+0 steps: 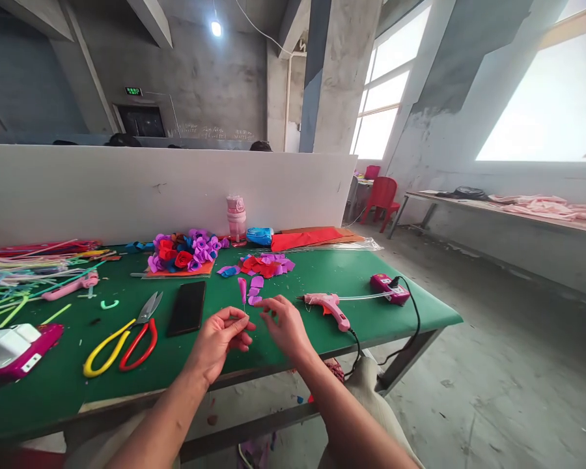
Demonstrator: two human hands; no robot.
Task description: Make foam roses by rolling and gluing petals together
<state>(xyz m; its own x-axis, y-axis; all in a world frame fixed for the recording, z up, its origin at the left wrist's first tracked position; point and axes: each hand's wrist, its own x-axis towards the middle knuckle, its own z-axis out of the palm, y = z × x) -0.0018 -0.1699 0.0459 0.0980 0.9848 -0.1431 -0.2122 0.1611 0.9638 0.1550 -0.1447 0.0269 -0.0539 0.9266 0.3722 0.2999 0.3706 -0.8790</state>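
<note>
My left hand (223, 337) is closed, thumb and forefinger pinching a thin stem. At the stem's top sits a rolled magenta petal (243, 289), upright above my fingertips. My right hand (287, 326) is just right of it, fingers bent and apart, with nothing visible between them. Its fingertips are close to several loose purple petals (256, 283) on the green table; whether they touch the nearest one I cannot tell. A pink hot glue gun (328, 307) lies to the right of this hand. Left of my left hand are a black phone (187, 307) and scissors with yellow and red handles (127, 335).
Finished paper flowers (183, 254) are heaped at the back, beside a petal pile (266, 265), a pink bottle (236, 220) and red paper (305, 238). Colourful stems (24, 273) cover the left end. A power socket (389, 289) with a black cord stands right. A white partition (166, 189) borders the table.
</note>
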